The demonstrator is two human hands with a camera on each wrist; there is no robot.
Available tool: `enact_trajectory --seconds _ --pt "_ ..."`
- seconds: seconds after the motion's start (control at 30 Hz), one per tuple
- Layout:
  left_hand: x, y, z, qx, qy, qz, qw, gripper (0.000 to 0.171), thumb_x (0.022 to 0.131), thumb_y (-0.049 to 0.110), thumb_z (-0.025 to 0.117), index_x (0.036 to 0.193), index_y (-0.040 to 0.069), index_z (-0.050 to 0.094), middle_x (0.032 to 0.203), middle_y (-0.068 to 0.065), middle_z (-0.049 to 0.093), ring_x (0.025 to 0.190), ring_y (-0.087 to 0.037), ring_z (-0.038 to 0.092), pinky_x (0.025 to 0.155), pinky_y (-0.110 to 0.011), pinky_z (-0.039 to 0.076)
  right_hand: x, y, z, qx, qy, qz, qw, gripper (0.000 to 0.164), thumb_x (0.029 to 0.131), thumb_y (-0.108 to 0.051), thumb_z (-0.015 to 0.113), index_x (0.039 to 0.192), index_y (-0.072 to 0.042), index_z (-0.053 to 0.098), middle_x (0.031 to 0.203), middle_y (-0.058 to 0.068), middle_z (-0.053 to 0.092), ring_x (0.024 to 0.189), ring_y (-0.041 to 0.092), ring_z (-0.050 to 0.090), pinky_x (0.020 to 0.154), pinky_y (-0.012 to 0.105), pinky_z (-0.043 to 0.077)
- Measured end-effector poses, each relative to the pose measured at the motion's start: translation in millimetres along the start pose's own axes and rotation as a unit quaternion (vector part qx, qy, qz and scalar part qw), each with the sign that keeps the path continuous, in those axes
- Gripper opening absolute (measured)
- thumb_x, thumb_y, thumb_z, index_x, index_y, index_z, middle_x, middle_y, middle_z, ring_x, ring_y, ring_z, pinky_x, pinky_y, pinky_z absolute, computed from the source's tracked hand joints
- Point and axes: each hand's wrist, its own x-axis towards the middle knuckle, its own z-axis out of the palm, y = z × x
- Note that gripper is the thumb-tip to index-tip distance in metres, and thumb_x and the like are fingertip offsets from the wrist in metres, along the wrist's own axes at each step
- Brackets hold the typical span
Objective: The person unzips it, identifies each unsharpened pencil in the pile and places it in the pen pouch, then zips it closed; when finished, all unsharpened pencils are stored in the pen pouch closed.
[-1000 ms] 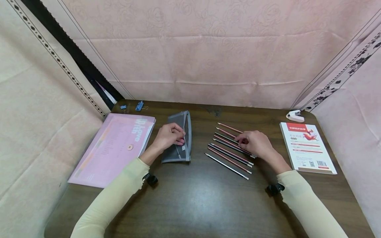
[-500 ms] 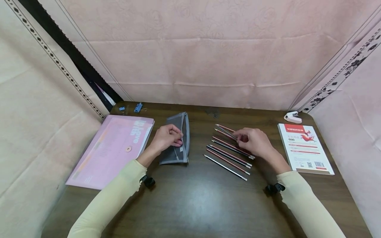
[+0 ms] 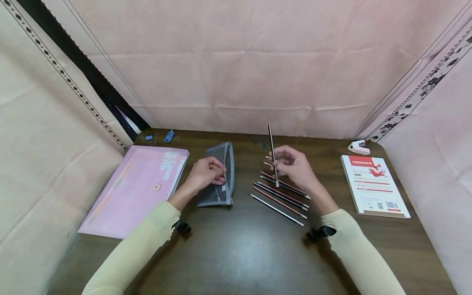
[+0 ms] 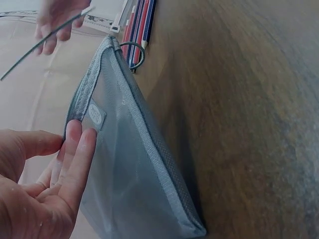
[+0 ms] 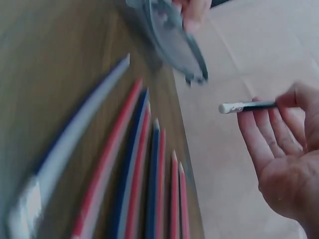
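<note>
My left hand (image 3: 207, 174) pinches the top edge of a grey mesh pencil case (image 4: 134, 164), its thumb and fingertips at the zipper band near a small round label. The case's mouth stands partly spread in the head view. Between thumb and fingers, my right hand (image 3: 293, 166) holds a dark pencil (image 3: 272, 143) raised above the table, its white eraser end (image 5: 229, 108) pointing down toward me. Below that hand lies a row of several striped pencils (image 3: 278, 209), red and dark blue, side by side with their points toward the case.
A pink folder (image 3: 136, 188) with a button lies left of the case. Blue binder clips (image 3: 169, 136) sit at the back left. On the right are a white book (image 3: 374, 186) and a small white stapler (image 3: 359, 147). Pinkish cloth (image 3: 236, 82) hangs behind the brown table (image 3: 236, 254).
My right hand has lifted one dark pencil out of the row, moved left and swung it nearly upright in the head view. The left hand stays at the case.
</note>
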Motion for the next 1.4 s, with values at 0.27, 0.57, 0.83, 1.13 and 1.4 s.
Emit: enact_trajectory --seconds 0.27,0.57,0.83,1.13,1.4 --pt "0.2 -1.6 1.7 -0.006 0.0 0.005 1.0 0.016 0.09 0.017 0.066 0.102 0.007 0.061 0.095 -0.017 0.07 0.075 -0.026 0.073 0.069 -0.038 0.062 17.6 7.2 62.1 0.178 0.086 0.045 0.979 0.036 0.089 -0.002 0.065 0.12 0.004 0.048 0.11 0.021 0.065 0.101 0.037 0.069 0.08 0.048 0.059" --pt "2.2 2.5 0.9 -0.022 0.0 0.001 0.9998 0.017 0.09 0.014 0.065 0.103 0.004 0.06 0.094 -0.019 0.069 0.076 -0.026 0.073 0.07 -0.038 0.062 26.4 27.8 123.0 0.125 0.084 0.109 0.983 0.033 0.086 0.0 0.067 0.116 0.001 0.052 0.098 0.018 0.065 0.084 0.028 0.072 0.075 0.042 0.062" --pt "3.0 5.0 -0.8 -0.022 0.007 0.021 0.9995 0.017 0.089 0.012 0.066 0.102 0.002 0.059 0.089 -0.02 0.069 0.074 -0.028 0.073 0.069 -0.039 0.062 28.4 27.3 129.6 0.01 0.024 0.14 0.99 0.03 0.084 -0.006 0.071 0.112 0.0 0.062 0.096 0.015 0.072 0.076 0.022 0.071 0.063 0.039 0.062" --pt "5.3 7.2 4.9 -0.019 -0.001 0.024 0.9995 0.018 0.089 0.008 0.066 0.103 -0.002 0.06 0.091 -0.024 0.069 0.076 -0.031 0.073 0.072 -0.04 0.062 36.3 24.2 120.9 -0.081 -0.012 0.157 0.984 0.026 0.085 -0.01 0.071 0.11 -0.005 0.066 0.095 0.01 0.075 0.073 0.028 0.072 0.056 0.035 0.061" --pt "4.4 4.8 2.5 -0.028 0.003 0.017 0.9994 0.016 0.09 0.011 0.065 0.102 0.002 0.06 0.094 -0.022 0.069 0.074 -0.026 0.073 0.07 -0.037 0.062 32.8 20.4 107.0 -0.097 -0.006 0.137 0.986 0.033 0.091 -0.027 0.066 0.119 -0.01 0.064 0.1 0.013 0.074 0.082 0.03 0.074 0.056 0.039 0.061"
